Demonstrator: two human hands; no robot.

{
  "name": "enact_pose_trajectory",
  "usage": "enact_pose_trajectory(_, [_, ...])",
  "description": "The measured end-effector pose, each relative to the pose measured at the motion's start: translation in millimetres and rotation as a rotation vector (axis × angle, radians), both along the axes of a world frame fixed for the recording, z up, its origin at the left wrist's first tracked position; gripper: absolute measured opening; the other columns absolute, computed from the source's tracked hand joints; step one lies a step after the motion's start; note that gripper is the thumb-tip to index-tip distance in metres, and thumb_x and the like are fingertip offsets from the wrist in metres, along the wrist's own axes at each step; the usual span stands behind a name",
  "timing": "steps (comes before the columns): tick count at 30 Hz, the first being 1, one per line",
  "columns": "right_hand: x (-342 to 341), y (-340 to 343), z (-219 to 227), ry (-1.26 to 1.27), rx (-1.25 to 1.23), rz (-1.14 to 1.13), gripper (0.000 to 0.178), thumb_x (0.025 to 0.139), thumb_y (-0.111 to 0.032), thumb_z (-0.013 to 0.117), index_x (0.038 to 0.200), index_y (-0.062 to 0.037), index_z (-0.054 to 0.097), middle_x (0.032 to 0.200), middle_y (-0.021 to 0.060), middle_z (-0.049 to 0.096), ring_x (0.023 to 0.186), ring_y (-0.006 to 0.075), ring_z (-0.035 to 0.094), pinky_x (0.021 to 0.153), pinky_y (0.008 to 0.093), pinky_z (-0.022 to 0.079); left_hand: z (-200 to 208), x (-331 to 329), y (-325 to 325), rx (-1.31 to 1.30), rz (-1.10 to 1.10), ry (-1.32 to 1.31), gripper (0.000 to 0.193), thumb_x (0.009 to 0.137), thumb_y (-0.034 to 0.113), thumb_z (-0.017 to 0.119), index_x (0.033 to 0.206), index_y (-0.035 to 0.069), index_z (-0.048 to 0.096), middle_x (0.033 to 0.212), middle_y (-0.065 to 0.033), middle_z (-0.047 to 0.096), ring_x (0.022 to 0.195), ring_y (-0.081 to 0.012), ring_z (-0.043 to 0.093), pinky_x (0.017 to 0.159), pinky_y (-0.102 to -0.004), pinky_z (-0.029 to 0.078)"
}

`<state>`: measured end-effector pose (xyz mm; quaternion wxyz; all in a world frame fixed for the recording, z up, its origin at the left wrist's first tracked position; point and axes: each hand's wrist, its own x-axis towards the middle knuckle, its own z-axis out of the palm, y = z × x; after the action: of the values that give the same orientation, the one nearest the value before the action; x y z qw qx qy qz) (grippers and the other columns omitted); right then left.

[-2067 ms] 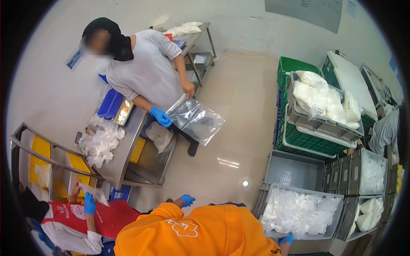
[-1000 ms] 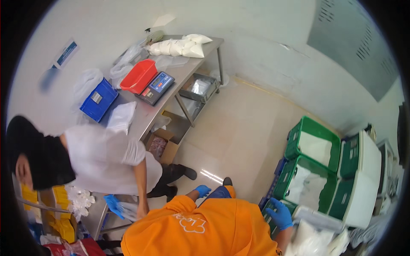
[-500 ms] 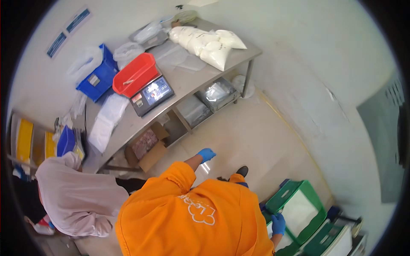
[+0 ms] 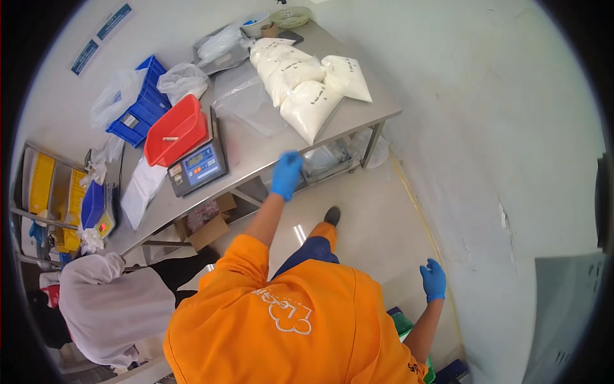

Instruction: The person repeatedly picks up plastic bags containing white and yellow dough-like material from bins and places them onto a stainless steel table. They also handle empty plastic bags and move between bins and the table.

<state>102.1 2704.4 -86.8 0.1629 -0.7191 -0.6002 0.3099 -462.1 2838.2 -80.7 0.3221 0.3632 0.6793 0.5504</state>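
Steel bench ahead of you, its long front edge slanting up from lower left to upper right. Off to your left, a co-worker in a pale top bends low, well apart from both your hands.

White-filled bags on the bench's right-hand part: several in a row, one more lying against the row's right side. Row's long axis runs from the far side of the bench toward its front edge, drifting right as it nears you. Left of the row, clear plastic sheeting lies flat.

Farther left, a blue crate with pale plastic over it; then a red tray tilted on a dark scale.

Front bag, nearest you, tapers toward the bench's edge. It lies ahead and slightly right of your left hand, clearly the nearer one. That hand shows its back at the bench's front edge; fingers look bent, cannot tell how far closed, nothing seen in it. Your right hand hangs out by the wall, fingers spread, holding nothing; from there the bags lie ahead and left, well apart.
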Motion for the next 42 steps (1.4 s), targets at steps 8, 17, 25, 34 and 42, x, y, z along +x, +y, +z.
enact_pose_trajectory(8, [-136,205,-15,0.350,-0.268,0.290,0.052,0.087,-0.028,0.073,0.130,-0.0013,0.061,0.117,0.0152,0.069,0.103,0.0231,0.067,0.090,0.0351,0.052,26,-104,212,-0.266,0.163,0.486,0.080,0.078,0.054,0.075,0.129,-0.004,0.055,0.124,-0.0254,0.062,0.114,-0.0370,0.061,0.098,-0.0437,0.049])
enact_pose_trajectory(17, [-346,481,93,0.253,0.352,0.911,0.041,0.085,-0.025,0.074,0.119,-0.0031,0.064,0.120,0.0172,0.064,0.110,0.0343,0.061,0.094,0.0402,0.049,64,-108,241,-0.507,0.086,0.283,0.101,0.071,0.064,0.077,0.133,-0.010,0.050,0.124,-0.0272,0.063,0.109,-0.0307,0.066,0.092,-0.0422,0.052])
enact_pose_trajectory(25, [-515,699,25,-0.229,0.686,1.406,0.089,0.069,-0.039,0.084,0.138,0.0044,0.049,0.134,0.0288,0.057,0.119,0.0403,0.059,0.100,0.0472,0.047,29,15,199,-0.491,0.422,-0.052,0.085,0.075,0.067,0.068,0.128,0.000,0.062,0.140,-0.0241,0.054,0.130,-0.0387,0.051,0.107,-0.0446,0.041])
enact_pose_trajectory(34, [-519,655,93,-0.420,0.423,1.792,0.071,0.072,-0.032,0.075,0.134,-0.0075,0.049,0.118,0.0250,0.066,0.102,0.0427,0.066,0.088,0.0512,0.052,52,91,209,-0.567,1.121,0.301,0.054,0.075,0.049,0.071,0.102,0.003,0.069,0.103,-0.0214,0.070,0.099,-0.0375,0.067,0.085,-0.0468,0.052])
enact_pose_trajectory(42, [-491,645,95,-0.289,1.194,2.111,0.047,0.063,-0.035,0.079,0.099,-0.0082,0.064,0.091,0.0140,0.070,0.093,0.0363,0.064,0.084,0.0475,0.049,51,103,196,-0.374,1.046,-0.298,0.054,0.074,0.038,0.079,0.112,0.000,0.070,0.106,-0.0217,0.070,0.097,-0.0329,0.069,0.086,-0.0418,0.055])
